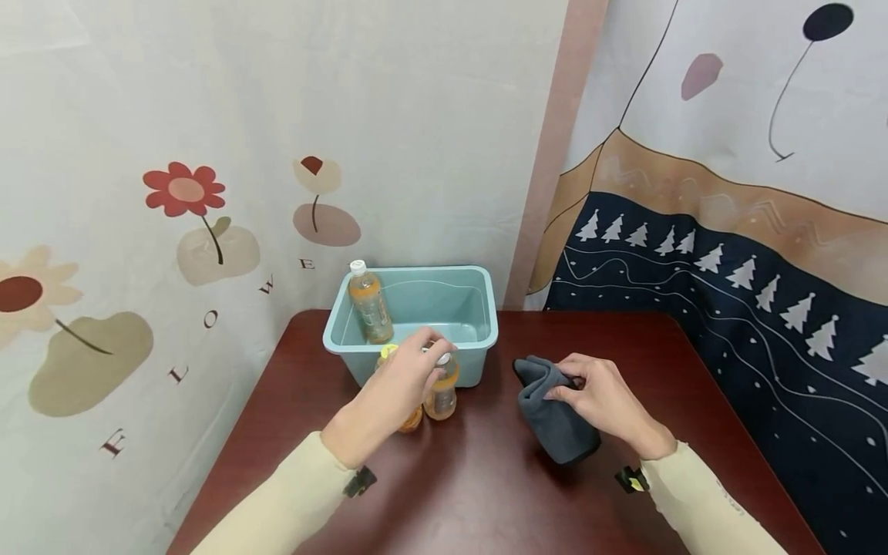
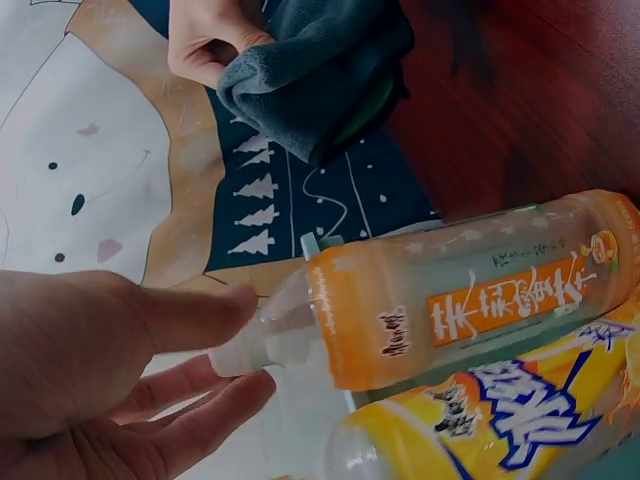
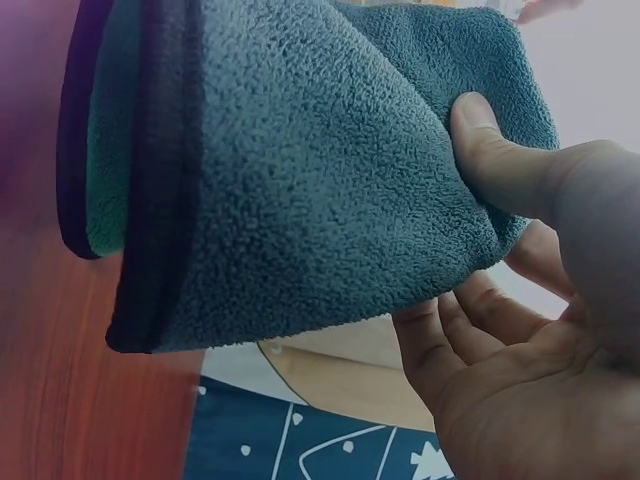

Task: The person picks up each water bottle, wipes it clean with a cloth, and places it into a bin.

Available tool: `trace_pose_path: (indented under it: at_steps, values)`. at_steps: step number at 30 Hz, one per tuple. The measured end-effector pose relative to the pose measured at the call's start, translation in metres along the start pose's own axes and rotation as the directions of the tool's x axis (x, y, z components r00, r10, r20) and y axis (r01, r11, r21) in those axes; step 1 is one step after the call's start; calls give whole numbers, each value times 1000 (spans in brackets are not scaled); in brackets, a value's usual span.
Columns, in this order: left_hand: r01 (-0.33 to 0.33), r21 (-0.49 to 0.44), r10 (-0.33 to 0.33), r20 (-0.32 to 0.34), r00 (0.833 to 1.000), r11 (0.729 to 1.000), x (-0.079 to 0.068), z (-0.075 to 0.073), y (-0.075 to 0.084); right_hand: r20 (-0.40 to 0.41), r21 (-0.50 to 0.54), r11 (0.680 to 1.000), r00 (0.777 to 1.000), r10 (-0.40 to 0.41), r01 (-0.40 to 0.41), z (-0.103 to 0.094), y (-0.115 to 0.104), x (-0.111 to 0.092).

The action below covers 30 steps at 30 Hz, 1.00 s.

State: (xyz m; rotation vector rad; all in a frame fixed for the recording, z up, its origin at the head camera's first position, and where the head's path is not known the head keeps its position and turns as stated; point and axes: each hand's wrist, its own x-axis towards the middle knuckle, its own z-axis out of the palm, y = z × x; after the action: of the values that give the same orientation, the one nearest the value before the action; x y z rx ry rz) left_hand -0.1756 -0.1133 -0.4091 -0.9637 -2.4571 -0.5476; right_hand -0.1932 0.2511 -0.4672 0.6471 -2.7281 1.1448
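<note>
My left hand (image 1: 402,374) is at the top of a clear plastic drink bottle (image 1: 442,397) with an orange label, which stands upright on the table. In the left wrist view, its thumb and fingers pinch the bottle at the white cap (image 2: 235,357) and neck. Close beside it is a bottle with a yellow label (image 2: 515,410), mostly hidden behind my left hand in the head view. To the right, my right hand (image 1: 607,393) pinches a folded grey-blue cloth (image 1: 558,420) by its upper part. The cloth hangs tilted above the table, thumb on one face and fingers behind.
A light blue plastic basin (image 1: 490,331) stands at the table's back edge, behind the two bottles. Inside its left end leans another orange-labelled bottle (image 1: 371,308) with a white cap. The dark red table (image 1: 479,493) meets printed wall hangings behind and at the right.
</note>
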Motion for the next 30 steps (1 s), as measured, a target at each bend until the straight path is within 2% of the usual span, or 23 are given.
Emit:
trace_pose_path:
  at_steps: [5, 8, 13, 23, 27, 30]
  values:
    - [31, -39, -32, -23, 999, 999, 3, 5, 1, -10, -8, 1000, 1000, -17, 17, 5, -1, 2]
    - [26, -40, -27, -39, 999, 999, 6, 7, 5, -17, -10, 999, 999, -33, 33, 8, -3, 4]
    - [27, -103, -33, -53, 998, 994, 8, 14, 12, -39, 10, 998, 997, -66, 66, 18, -10, 9]
    - [44, -290, -72, -85, 994, 956, 9, 33, 20, -103, 123, 983, 987, -122, 134, 40, -33, 15]
    - [74, -318, -104, -79, 991, 945, 7, 36, 19, -115, 179, 971, 983, -140, 159, 45, -39, 14]
    - [98, -317, -130, -81, 988, 943, 6, 36, 19, -108, 181, 968, 981, -158, 176, 49, -41, 15]
